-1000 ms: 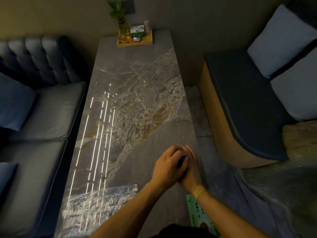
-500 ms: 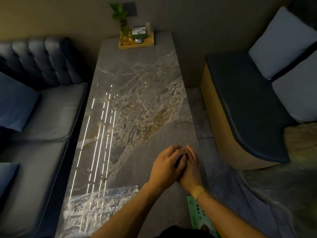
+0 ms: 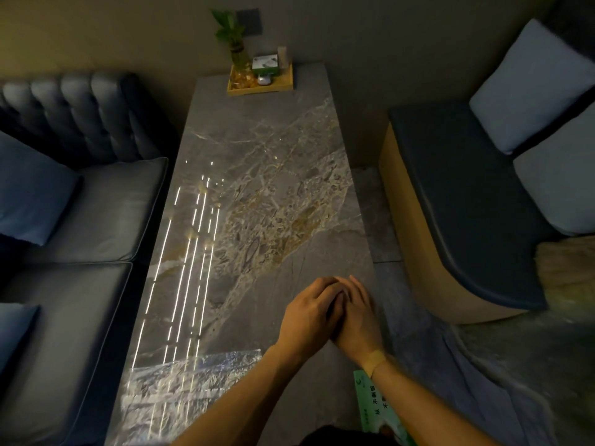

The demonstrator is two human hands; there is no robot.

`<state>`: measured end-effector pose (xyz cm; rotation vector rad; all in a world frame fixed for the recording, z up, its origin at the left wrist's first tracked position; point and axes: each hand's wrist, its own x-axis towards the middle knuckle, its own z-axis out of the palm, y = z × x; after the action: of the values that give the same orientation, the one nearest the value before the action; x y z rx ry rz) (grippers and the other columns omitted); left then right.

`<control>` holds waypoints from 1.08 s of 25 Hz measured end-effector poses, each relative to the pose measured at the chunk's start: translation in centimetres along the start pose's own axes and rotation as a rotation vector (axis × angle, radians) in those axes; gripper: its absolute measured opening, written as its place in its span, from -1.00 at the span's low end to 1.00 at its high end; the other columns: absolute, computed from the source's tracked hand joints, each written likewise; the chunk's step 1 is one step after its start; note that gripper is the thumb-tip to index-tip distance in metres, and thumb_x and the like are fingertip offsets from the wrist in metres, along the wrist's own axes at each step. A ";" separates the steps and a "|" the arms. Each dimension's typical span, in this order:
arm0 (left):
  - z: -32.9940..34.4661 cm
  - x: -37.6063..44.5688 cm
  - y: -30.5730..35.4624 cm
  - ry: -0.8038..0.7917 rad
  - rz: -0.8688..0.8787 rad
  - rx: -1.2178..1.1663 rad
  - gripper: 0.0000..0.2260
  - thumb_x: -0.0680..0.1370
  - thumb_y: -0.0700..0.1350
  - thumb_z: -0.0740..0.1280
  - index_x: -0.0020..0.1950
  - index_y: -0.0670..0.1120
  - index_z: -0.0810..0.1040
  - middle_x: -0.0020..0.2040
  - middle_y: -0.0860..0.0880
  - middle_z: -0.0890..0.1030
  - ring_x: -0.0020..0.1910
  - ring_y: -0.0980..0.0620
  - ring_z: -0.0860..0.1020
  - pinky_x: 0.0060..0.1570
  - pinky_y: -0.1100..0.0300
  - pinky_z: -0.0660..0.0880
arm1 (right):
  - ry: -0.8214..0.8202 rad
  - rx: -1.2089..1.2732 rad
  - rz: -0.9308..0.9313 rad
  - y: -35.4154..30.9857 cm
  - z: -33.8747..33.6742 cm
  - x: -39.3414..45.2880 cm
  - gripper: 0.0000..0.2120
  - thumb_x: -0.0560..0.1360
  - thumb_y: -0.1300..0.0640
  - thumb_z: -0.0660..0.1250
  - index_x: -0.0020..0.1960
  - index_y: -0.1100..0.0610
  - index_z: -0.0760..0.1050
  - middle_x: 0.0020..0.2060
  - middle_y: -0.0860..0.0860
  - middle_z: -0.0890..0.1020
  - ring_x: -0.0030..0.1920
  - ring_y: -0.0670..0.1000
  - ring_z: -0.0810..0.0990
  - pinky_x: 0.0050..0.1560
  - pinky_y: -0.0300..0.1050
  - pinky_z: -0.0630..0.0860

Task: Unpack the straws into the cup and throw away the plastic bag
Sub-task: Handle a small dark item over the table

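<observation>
My left hand (image 3: 307, 313) lies curled over my right hand (image 3: 360, 320) above the near right part of the marble table (image 3: 257, 188). My right hand's fingers stretch out flat and together; a tan plaster wraps its wrist. I see nothing held in either hand. A clear, crinkled plastic bag (image 3: 180, 384) lies flat on the table's near left corner, glinting under reflected light strips. What it contains I cannot make out. No cup is in view.
A green printed packet (image 3: 375, 410) sticks out at the table's near right edge under my right forearm. A wooden tray (image 3: 260, 85) with a plant and a small box stands at the far end. A grey sofa (image 3: 80, 220) flanks the left, a cushioned bench (image 3: 467, 204) the right.
My hands stay together in the same spot. The dark gap between them has closed as my left fingers settled onto the right hand. The view tilted slightly.
</observation>
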<state>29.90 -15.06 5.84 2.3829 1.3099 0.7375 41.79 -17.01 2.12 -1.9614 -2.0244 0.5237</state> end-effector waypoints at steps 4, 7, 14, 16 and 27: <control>-0.2 0.0 -0.6 -0.016 0.001 0.046 -0.77 0.62 -0.02 0.19 0.15 -0.07 0.56 0.12 -0.04 0.58 -0.09 0.03 0.60 -0.21 0.23 0.54 | -0.016 0.094 0.018 0.1 -0.4 -0.2 -0.34 0.38 -0.08 0.31 0.43 0.06 0.27 0.46 0.01 0.32 0.52 0.06 0.16 0.51 0.01 0.17; -0.3 0.0 -1.0 0.027 -0.116 -0.003 -0.77 0.61 -0.07 0.21 0.13 -0.13 0.59 0.08 -0.09 0.59 -0.10 -0.02 0.60 -0.19 0.16 0.59 | -0.034 0.122 0.041 0.1 -0.9 -0.3 -0.23 0.30 -0.19 0.41 0.41 0.05 0.25 0.47 0.03 0.31 0.50 0.10 0.19 0.47 0.07 0.22; 0.5 -0.7 -0.8 0.094 -0.260 -0.080 -0.78 0.64 -0.06 0.18 0.19 -0.07 0.55 0.17 -0.01 0.56 0.05 0.07 0.57 -0.02 0.31 0.50 | -0.064 0.111 0.036 -0.2 -1.3 -0.6 -0.12 0.30 -0.21 0.43 0.48 0.01 0.10 0.51 0.03 0.21 0.52 0.11 0.13 0.46 0.11 0.21; 0.1 -1.1 -1.0 0.061 -0.218 0.018 -0.70 0.65 0.02 0.11 0.26 -0.04 0.51 0.24 0.00 0.55 0.10 0.05 0.56 -0.01 0.23 0.54 | -0.073 0.096 0.030 -0.2 -1.4 -0.6 -0.12 0.32 -0.26 0.38 0.50 -0.02 0.09 0.52 0.01 0.19 0.53 0.10 0.11 0.46 0.10 0.19; -1.7 -2.1 -2.0 -0.086 -0.213 0.066 -0.41 0.50 0.29 0.21 0.49 0.18 0.17 0.49 0.08 0.32 0.39 0.05 0.39 0.25 0.09 0.49 | -0.151 0.058 -0.004 0.5 -3.6 -1.2 -0.06 0.29 -0.47 0.16 0.54 -0.13 -0.04 0.56 -0.07 0.06 0.56 0.05 -0.04 0.49 0.12 0.08</control>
<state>26.62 -15.72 5.65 2.2510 1.5421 0.5321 43.87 -17.90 5.17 -1.9363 -2.0759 0.7411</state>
